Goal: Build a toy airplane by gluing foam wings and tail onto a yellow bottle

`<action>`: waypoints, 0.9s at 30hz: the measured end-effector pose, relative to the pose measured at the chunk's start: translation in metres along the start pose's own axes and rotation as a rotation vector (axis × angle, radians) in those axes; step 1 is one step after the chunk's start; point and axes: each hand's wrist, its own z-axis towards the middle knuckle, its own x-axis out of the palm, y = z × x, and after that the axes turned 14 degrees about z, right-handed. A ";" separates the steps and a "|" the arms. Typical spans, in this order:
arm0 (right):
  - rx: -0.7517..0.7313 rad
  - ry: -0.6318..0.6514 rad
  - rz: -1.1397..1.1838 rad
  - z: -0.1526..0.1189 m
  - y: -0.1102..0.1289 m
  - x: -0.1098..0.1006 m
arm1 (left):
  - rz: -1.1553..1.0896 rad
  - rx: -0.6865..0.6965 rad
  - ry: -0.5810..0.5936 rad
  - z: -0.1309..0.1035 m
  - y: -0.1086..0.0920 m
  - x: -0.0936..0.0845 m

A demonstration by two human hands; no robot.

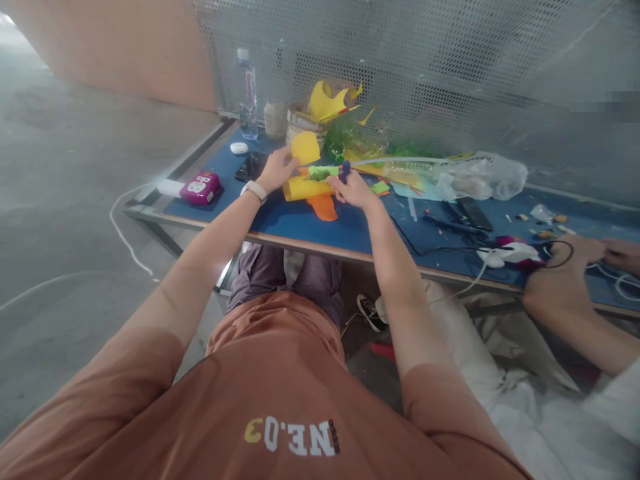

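Note:
My left hand [277, 169] pinches the edge of a rounded yellow sheet piece [305, 148] and holds it up above the blue table. My right hand [356, 191] is closed around a small dark blue object [345, 171], whose kind I cannot make out. Just left of its fingertips is a bright green piece [323, 173]; whether they touch it is unclear. Below both hands lies a yellow rolled sheet [307, 189], with an orange piece [323, 207] under it. From near the blue object a pale strip [400, 161] runs right.
A water bottle [247, 97], a jar [275, 120] and a basket [305, 130] with yellow scraps stand at the back. A purple packet [201, 188] and a phone [250, 167] lie left. Plastic bags [483, 176] and cables lie right, where another person's hands [575, 257] rest.

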 end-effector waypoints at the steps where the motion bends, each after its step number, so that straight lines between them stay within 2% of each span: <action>1: -0.001 0.006 -0.005 0.000 0.000 0.000 | 0.005 0.002 0.001 0.000 0.000 0.000; 8: 0.038 -0.005 -0.028 -0.005 0.007 -0.004 | -0.017 0.001 0.017 -0.001 -0.004 -0.003; 15: 0.038 0.024 -0.022 -0.006 0.001 -0.010 | -0.012 -0.021 0.021 0.001 -0.003 -0.002; 27: 0.037 0.048 0.059 -0.008 0.010 -0.006 | 0.001 -0.034 0.009 0.000 -0.001 0.002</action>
